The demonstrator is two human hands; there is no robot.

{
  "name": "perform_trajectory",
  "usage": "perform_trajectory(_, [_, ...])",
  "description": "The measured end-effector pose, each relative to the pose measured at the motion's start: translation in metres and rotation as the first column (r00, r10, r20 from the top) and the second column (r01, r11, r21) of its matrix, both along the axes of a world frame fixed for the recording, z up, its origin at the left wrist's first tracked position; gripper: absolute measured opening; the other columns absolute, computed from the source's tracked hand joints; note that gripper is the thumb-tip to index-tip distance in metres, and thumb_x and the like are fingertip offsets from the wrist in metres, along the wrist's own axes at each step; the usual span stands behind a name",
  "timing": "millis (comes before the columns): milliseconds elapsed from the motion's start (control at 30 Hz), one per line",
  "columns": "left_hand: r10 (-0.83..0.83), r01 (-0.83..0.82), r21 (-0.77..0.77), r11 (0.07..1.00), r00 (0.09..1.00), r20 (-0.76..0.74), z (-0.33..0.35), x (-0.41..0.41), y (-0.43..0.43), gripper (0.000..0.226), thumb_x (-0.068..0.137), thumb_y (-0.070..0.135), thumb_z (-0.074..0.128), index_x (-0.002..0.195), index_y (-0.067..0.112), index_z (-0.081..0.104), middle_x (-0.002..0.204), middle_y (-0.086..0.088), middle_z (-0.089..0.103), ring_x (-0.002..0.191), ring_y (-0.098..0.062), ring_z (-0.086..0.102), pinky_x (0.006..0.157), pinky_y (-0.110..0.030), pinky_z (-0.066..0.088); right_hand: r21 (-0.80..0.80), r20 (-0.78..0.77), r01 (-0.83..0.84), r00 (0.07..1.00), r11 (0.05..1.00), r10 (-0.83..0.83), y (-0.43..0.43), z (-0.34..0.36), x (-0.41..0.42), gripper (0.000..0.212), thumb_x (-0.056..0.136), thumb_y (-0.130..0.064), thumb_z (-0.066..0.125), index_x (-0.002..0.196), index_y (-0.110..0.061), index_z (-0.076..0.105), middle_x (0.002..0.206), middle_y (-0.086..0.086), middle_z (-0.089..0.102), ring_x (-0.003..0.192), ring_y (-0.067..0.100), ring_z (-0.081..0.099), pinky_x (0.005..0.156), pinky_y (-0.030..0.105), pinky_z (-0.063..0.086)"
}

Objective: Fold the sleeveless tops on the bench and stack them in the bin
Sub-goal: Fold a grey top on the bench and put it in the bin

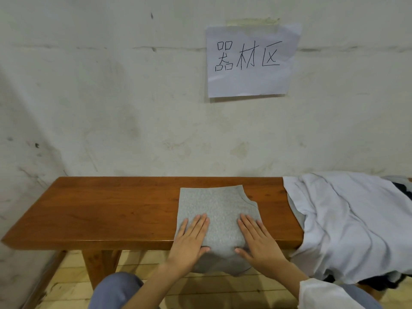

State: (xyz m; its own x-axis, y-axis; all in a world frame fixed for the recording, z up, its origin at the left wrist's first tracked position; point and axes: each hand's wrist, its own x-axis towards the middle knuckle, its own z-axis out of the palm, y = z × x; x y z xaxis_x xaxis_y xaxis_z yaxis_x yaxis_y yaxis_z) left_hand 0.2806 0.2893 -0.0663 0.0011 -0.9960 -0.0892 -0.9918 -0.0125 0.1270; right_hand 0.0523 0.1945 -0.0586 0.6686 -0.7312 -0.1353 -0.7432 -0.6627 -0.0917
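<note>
A grey sleeveless top (218, 206) lies partly folded on the wooden bench (107, 210), its near end hanging over the front edge. My left hand (189, 239) rests flat on its near left part, fingers spread, thumb at the bench edge. My right hand (256, 239) lies flat on its near right part in the same way. Neither hand grips the cloth. No bin is in view.
A heap of pale blue-white clothes (347, 224) covers the bench's right end and hangs over the front, with dark fabric under it. A paper sign (249, 61) hangs on the wall. My knee (118, 291) is below the bench, over a wooden floor.
</note>
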Motion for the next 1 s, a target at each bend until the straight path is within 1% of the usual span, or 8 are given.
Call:
perform_trajectory(100, [0.003,0.0,-0.054,0.999,0.998,0.065,-0.003,0.002,-0.002,0.131,0.058,0.05,0.084,0.152,0.011,0.001,0.147,-0.006,0.041,0.135,-0.021,0.037,0.119,-0.042,0.007,0.131,0.027,0.085,0.996,0.988,-0.089,0.0,-0.005,0.004,0.071,0.097,-0.059,0.011,0.152,-0.015,0.001,0.146,0.003,0.044,0.137,0.019,0.036,0.112,0.032,0.01])
perform_trajectory(233, [-0.076,0.082,-0.038,0.996,0.987,0.141,0.008,0.008,-0.004,0.087,0.097,0.036,0.047,0.144,0.019,-0.025,0.153,0.003,-0.021,0.142,-0.017,-0.018,0.113,-0.035,-0.016,0.081,-0.028,0.139,0.99,0.987,-0.137,-0.01,-0.009,0.008,0.073,0.095,-0.059,-0.001,0.152,-0.013,0.0,0.143,0.003,0.047,0.127,0.018,0.05,0.112,0.032,0.005])
perform_trajectory(367, [-0.114,0.116,-0.013,0.993,0.988,0.108,0.011,0.009,-0.004,0.075,0.1,0.039,0.037,0.142,0.021,-0.023,0.152,0.005,-0.026,0.143,-0.016,-0.022,0.114,-0.034,-0.016,0.026,-0.036,-0.042,0.998,0.999,0.042,-0.015,0.002,0.002,0.11,0.054,-0.078,-0.039,0.145,-0.018,-0.02,0.149,-0.006,-0.022,0.142,0.012,-0.014,0.115,0.029,-0.013])
perform_trajectory(433, [-0.099,0.1,-0.01,0.995,0.99,0.102,0.011,0.008,-0.003,0.071,0.101,0.039,0.034,0.141,0.022,-0.022,0.151,0.006,-0.025,0.143,-0.014,-0.02,0.113,-0.033,-0.017,0.065,-0.01,-0.058,0.998,0.996,0.059,-0.014,0.009,0.005,0.126,0.038,-0.078,-0.046,0.147,-0.021,-0.019,0.144,-0.01,-0.03,0.137,0.009,-0.025,0.112,0.025,-0.013])
perform_trajectory(567, [-0.073,0.073,-0.011,0.997,0.996,0.048,0.014,0.007,-0.003,0.062,0.103,0.038,0.03,0.148,0.026,-0.011,0.156,0.008,-0.015,0.142,-0.008,-0.017,0.114,-0.029,-0.014,0.103,0.027,-0.039,0.999,0.994,0.037,-0.014,0.015,0.008,0.11,0.057,-0.077,-0.035,0.15,-0.023,-0.013,0.15,-0.011,-0.024,0.142,0.009,-0.019,0.111,0.025,-0.011])
perform_trajectory(667, [-0.04,0.037,-0.049,0.998,0.997,-0.066,0.02,0.008,-0.007,0.054,0.103,0.036,0.031,0.152,0.027,0.009,0.159,0.011,0.003,0.145,-0.005,-0.001,0.115,-0.024,-0.007,0.158,0.011,-0.016,1.0,0.987,0.014,-0.012,0.031,0.008,0.056,0.102,-0.042,0.021,0.152,-0.024,0.002,0.16,-0.008,-0.005,0.146,0.009,-0.008,0.113,0.023,-0.004])
perform_trajectory(833, [0.002,-0.017,-0.051,0.999,0.958,-0.287,0.041,0.011,-0.011,0.044,0.099,0.036,0.043,0.142,0.028,0.041,0.149,0.01,0.038,0.137,-0.007,0.034,0.113,-0.023,0.024,0.294,0.101,0.048,0.992,0.955,-0.081,-0.007,0.062,0.003,0.068,0.089,-0.064,0.019,0.142,-0.026,0.039,0.143,-0.002,0.046,0.127,0.017,0.048,0.104,0.029,0.041])
perform_trajectory(1000, [0.009,0.002,0.028,1.0,0.92,-0.392,0.057,0.018,-0.006,0.017,0.094,0.043,0.052,0.101,0.033,0.065,0.1,0.012,0.067,0.092,-0.002,0.06,0.082,-0.021,0.047,0.278,0.067,0.013,0.997,0.96,-0.032,-0.002,0.069,-0.006,0.021,0.099,-0.037,0.042,0.112,-0.029,0.057,0.103,-0.004,0.062,0.099,0.018,0.059,0.079,0.021,0.044])
